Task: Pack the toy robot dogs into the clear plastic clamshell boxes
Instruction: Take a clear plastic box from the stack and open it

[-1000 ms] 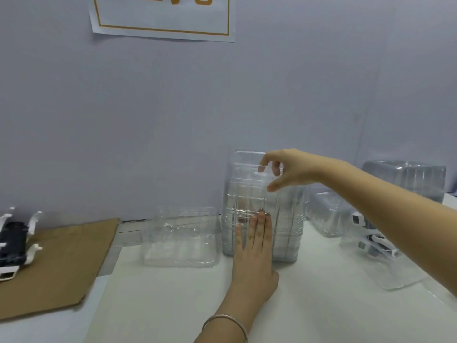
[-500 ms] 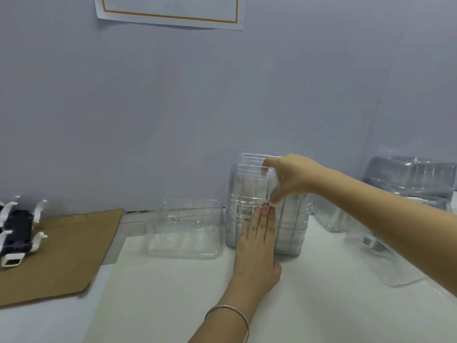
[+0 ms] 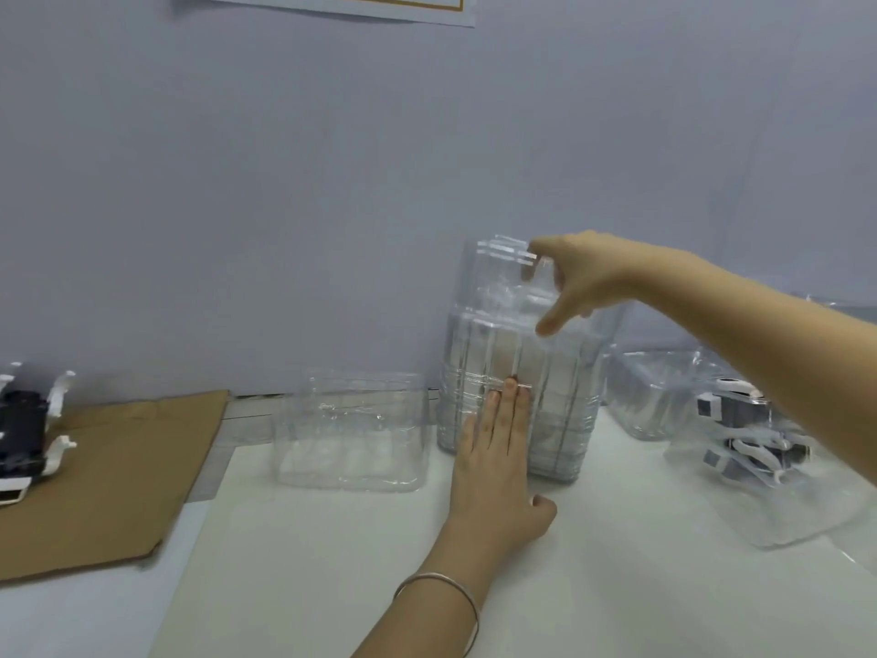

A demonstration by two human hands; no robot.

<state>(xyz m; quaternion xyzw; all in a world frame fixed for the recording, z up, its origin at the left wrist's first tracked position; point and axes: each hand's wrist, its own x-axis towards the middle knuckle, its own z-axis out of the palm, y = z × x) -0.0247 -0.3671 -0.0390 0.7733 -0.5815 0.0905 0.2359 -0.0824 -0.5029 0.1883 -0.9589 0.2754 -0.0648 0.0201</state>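
obs: a tall stack of nested clear clamshell boxes [image 3: 545, 372] stood at the far middle of the desk [image 3: 308, 562], close to the wall [image 3: 284, 182], long axis upright.

right grip [image 3: 588, 277] was at the top of the stack, forearm lying in from the right. thumb and fingers were narrowed onto the rim of the top clamshell box [image 3: 503, 251]. the thumb showed through the plastic and one finger pointed down the near face. could not tell how many rims were in the pinch.

left grip [image 3: 498, 467] was wide and flat, fingers straight, pressed on the lower near face of the stack, holding nothing.

key relation: the pinched box sat at the stack's upper end, directly above the bracing palm. judgement: the pull should run up along the long axis while the left grip holds the rest down. thin nested shells may cling, so more than one could lift.

a toy robot dog [image 3: 23, 434] lay at the far left on a cardboard sheet [image 3: 118, 467], well apart from both grips, with the left grip nearer. a single clamshell box [image 3: 351, 429] stood just left of the stack. a second toy robot dog [image 3: 740, 429] sat inside clear plastic at the right.
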